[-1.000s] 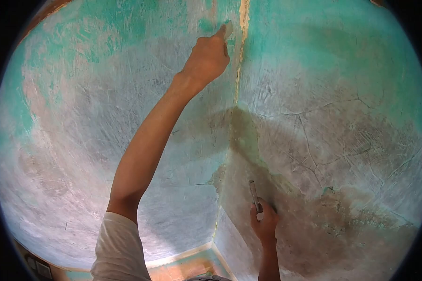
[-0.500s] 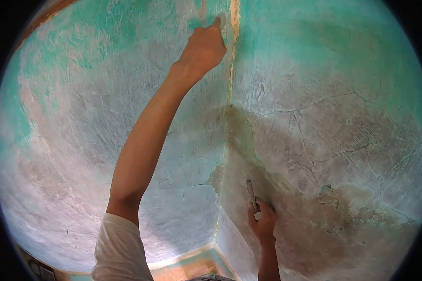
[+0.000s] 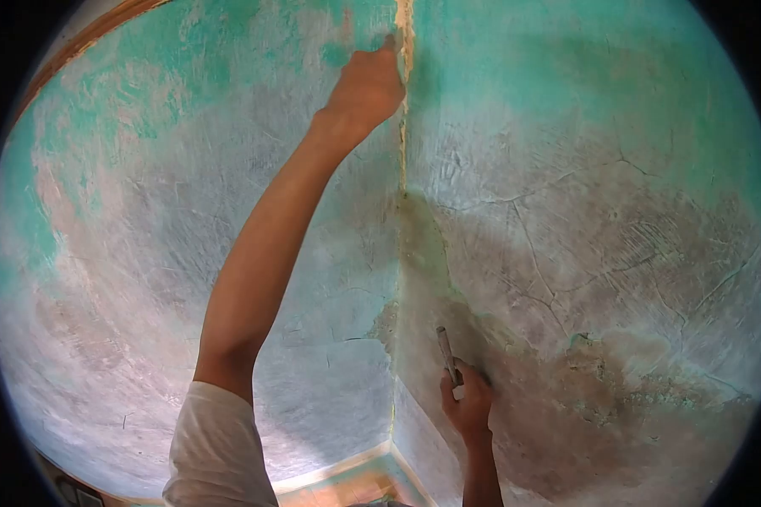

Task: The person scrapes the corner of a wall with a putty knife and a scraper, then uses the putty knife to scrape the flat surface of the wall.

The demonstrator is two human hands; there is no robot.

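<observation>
My left hand point(image 3: 364, 89) is raised high on an outstretched arm, pressed to the left wall point(image 3: 144, 211) right beside the corner seam point(image 3: 402, 144). Its fingers are closed on a small grey piece point(image 3: 389, 39) whose tip just shows above the fist. Low down, my right hand point(image 3: 467, 404) grips a narrow flat-bladed tool point(image 3: 446, 353) with a pale handle end. The blade points up and lies against the right wall point(image 3: 617, 169) close to the corner.
Both walls carry worn turquoise paint over grey, cracked plaster, with a brownish damp patch point(image 3: 583, 397) low on the right wall. A wooden strip point(image 3: 84, 38) runs at the upper left. A bit of floor point(image 3: 347, 488) shows at the bottom.
My left hand has crept closer to the corner seam and slightly up. The view has drifted, so the corner sits further left. My right hand has stayed almost still.
</observation>
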